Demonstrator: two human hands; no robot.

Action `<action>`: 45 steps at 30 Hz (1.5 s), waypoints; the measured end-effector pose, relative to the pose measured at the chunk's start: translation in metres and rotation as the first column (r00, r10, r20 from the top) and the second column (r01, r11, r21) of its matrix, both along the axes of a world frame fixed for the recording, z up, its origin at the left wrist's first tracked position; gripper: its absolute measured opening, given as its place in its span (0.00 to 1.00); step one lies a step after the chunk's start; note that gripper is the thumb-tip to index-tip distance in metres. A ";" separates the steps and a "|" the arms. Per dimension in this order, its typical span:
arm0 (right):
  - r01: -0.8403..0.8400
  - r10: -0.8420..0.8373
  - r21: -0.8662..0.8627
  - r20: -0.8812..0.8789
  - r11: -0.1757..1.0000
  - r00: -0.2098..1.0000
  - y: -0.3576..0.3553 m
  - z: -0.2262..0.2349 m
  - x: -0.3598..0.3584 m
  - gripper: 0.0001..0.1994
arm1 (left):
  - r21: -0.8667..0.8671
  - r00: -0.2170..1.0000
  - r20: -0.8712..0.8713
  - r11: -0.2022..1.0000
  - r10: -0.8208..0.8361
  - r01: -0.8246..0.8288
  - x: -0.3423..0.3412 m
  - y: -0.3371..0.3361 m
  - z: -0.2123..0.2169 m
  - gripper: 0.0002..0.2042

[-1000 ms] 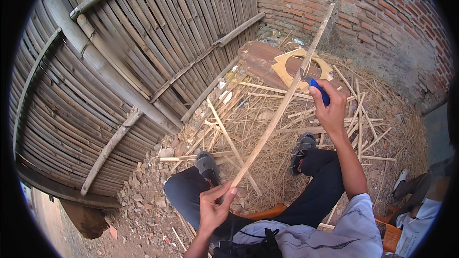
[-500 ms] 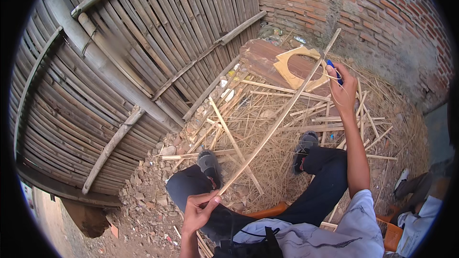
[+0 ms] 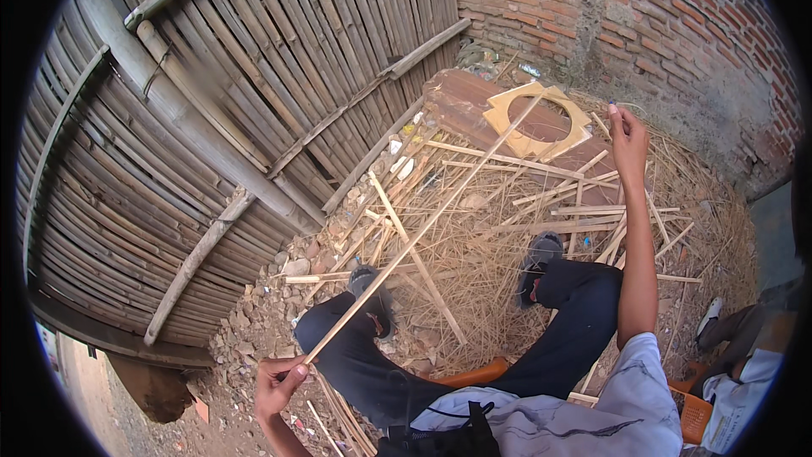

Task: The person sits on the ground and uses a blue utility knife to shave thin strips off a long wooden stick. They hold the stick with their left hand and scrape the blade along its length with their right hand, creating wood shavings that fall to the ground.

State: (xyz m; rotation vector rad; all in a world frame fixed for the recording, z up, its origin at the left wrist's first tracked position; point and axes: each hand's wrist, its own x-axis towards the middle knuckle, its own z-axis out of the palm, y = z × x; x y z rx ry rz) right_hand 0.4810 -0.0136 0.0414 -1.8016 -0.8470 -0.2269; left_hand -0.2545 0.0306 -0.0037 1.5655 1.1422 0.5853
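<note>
A: What's around the work?

B: A slatted fence (image 3: 288, 68) fills the upper left of the frame, and a brick wall (image 3: 677, 51) closes off the upper right. Below the corner where they meet lies a brown board (image 3: 448, 100), with a yellow card (image 3: 523, 145) on it, cut with a round hole.

A: And the ground?

B: Straw (image 3: 482, 296) covers the middle of the frame. Loose sticks (image 3: 440, 299) lie strewn over it, thickest right of centre. Rubble (image 3: 245, 347) spreads across the lower left.

A: Anything in the way?

B: The strip (image 3: 423, 229) crosses above the left leg (image 3: 338, 347) and shoe, and over one loose stick. Its far end overlaps the card from this view; I can't tell whether they touch. An orange seat (image 3: 482, 372) shows between the legs, and another person's trousers (image 3: 732, 340) at the lower right edge.

A: Where is the strip, next to the hands?

B: It slants from the left hand (image 3: 277, 385), at lower left, to the card at upper right of centre. That hand pinches the near end between thumb and fingers. The right hand (image 3: 628, 140), at right, is well apart from the strip's far end, its fingers closed on a blue tool (image 3: 612, 105); only a tip shows.
</note>
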 end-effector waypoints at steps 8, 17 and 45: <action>-0.318 0.375 -0.611 -0.037 0.725 0.926 0.022 -0.032 -0.062 0.25 | -0.010 0.979 0.135 0.988 0.154 -0.154 0.058 0.000 0.003 0.18; -0.647 0.657 -0.114 0.177 0.754 0.733 -0.002 0.005 -0.228 0.17 | -0.257 0.879 0.475 0.951 -0.030 0.171 0.168 0.001 0.000 0.23; -0.689 0.718 -0.247 0.407 0.682 0.565 -0.022 -0.012 -0.266 0.16 | -0.015 0.880 0.474 1.000 0.011 -0.005 0.254 -0.023 0.012 0.13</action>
